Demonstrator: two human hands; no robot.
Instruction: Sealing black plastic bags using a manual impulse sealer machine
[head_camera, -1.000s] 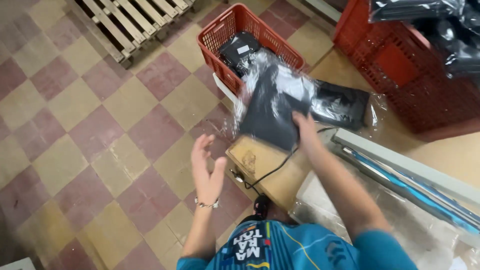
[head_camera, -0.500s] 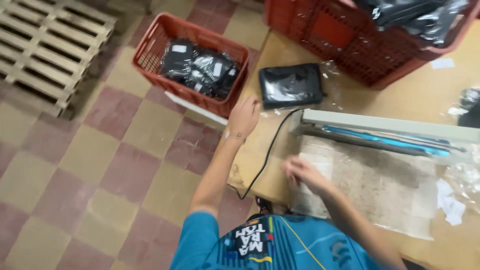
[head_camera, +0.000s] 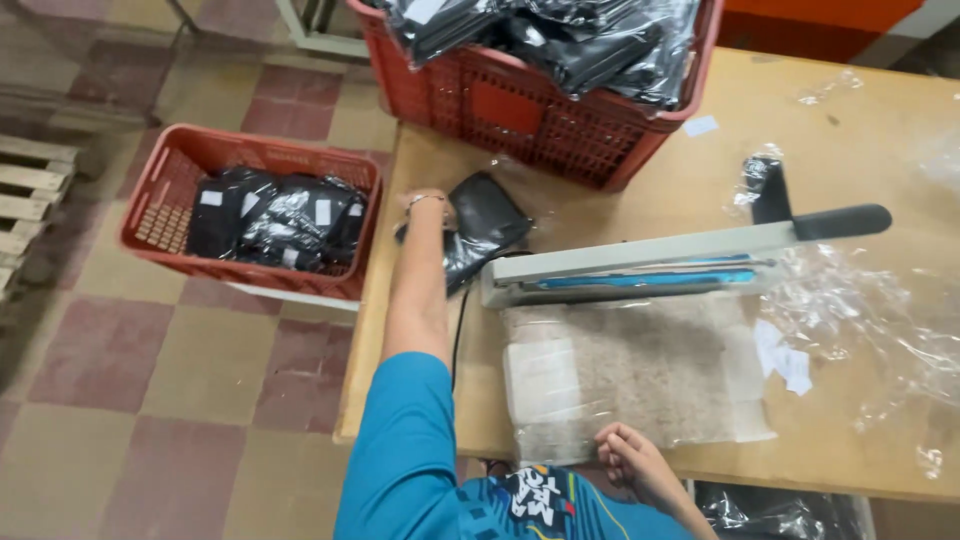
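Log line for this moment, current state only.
left hand on black bagged packet at table edge | right hand at near table edge | heat sealer closed

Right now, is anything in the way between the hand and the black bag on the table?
No. The left hand is already on the black bagged packet at the table's left edge, so nothing sits between them. The right hand rests near the front edge, apart from it.

One camera sits on my head and looks steeply down and forward. It frames the tabletop (head_camera: 620, 200) from close above, with the tiled floor (head_camera: 180, 380) at left. My sleeve and chest fill the bottom edge. No second view overlaps it.
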